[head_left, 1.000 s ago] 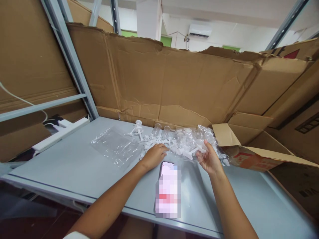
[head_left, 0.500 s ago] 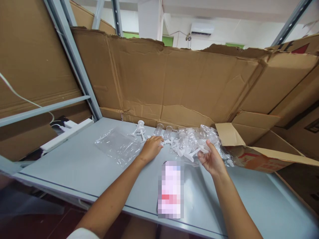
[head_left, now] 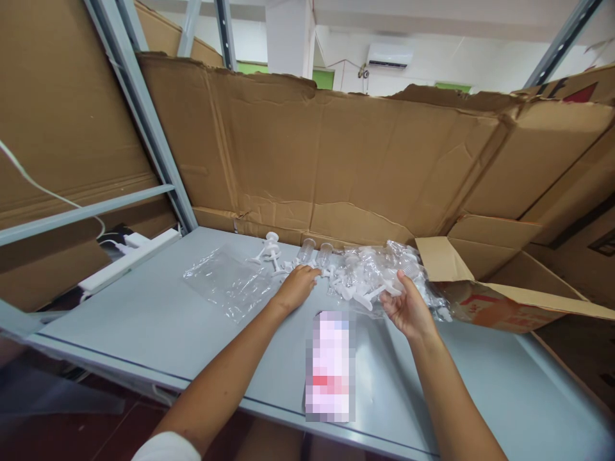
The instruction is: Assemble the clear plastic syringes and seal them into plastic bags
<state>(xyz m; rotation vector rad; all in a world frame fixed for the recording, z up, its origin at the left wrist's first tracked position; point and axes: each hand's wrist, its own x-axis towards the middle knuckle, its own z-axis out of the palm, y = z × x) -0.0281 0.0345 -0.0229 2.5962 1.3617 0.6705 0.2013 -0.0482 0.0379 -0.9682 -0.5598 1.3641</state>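
My right hand (head_left: 408,307) is closed round a white plastic plunger-shaped piece (head_left: 368,299) with a flat disc end, held low over the shelf. At the heap of small white plastic parts (head_left: 335,280), my left hand (head_left: 300,287) has its fingers bent and drawn together; what they pinch, if anything, is hidden. Just behind it lie two clear ribbed cylinders (head_left: 306,250). More white disc-ended pieces (head_left: 271,250) lie to their left. A clear plastic bag (head_left: 358,262) filled with similar parts rests behind my right hand.
A flattened clear bag (head_left: 225,282) lies left of my left hand. A blurred-out phone-shaped item (head_left: 330,365) lies near the front edge. An open cardboard box (head_left: 509,307) stands at right, a power strip (head_left: 129,259) at left. Tall cardboard (head_left: 336,153) walls the back.
My left hand has shifted slightly to the right along the small white parts. My right hand and the white piece in it stay nearly still.
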